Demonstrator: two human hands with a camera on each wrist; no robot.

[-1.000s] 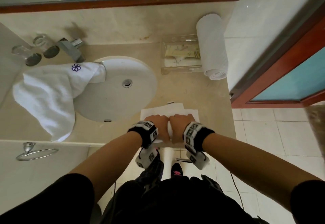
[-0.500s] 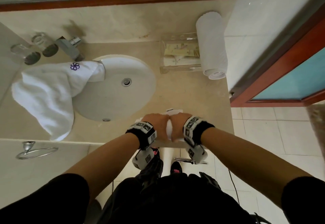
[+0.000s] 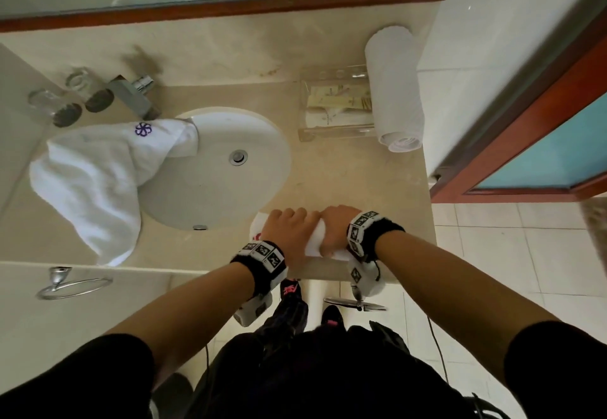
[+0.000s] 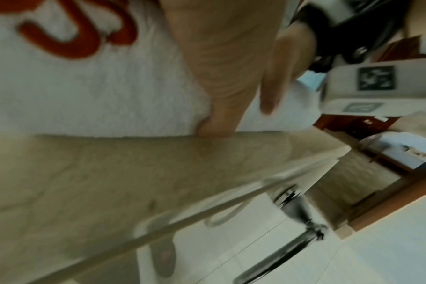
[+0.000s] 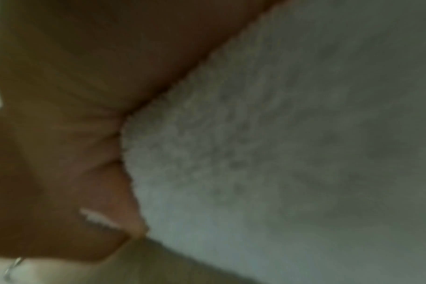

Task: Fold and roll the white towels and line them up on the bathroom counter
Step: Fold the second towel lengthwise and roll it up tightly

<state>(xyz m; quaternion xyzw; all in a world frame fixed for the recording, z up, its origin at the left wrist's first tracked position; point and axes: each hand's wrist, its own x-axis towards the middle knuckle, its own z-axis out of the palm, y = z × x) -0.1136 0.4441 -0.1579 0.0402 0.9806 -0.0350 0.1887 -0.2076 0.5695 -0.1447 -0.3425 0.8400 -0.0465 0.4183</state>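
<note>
A small white towel roll (image 3: 316,239) with red stitching (image 4: 80,38) lies at the counter's front edge, right of the sink. My left hand (image 3: 289,226) curls over its left half, thumb tucked under it at the counter (image 4: 216,126). Over the right half curls my right hand (image 3: 333,226), pressed close against the terry (image 5: 280,134). The roll's left end (image 3: 258,223) pokes out past my fingers. A finished white roll (image 3: 394,90) lies at the back right by the wall. An unfolded white towel (image 3: 88,182) with a purple logo is draped at the left, one corner over the sink rim.
The round sink (image 3: 249,195) fills the middle of the beige counter (image 3: 361,182). A faucet (image 3: 131,96) and two glasses (image 3: 52,106) stand at the back left. A clear tray of sachets (image 3: 335,113) sits beside the finished roll. A towel ring (image 3: 72,284) hangs below the counter front.
The flat part of the towel ahead of my hands has been rolled up. Both hands moved forward with the roll, and it now lies slightly slanted.
</note>
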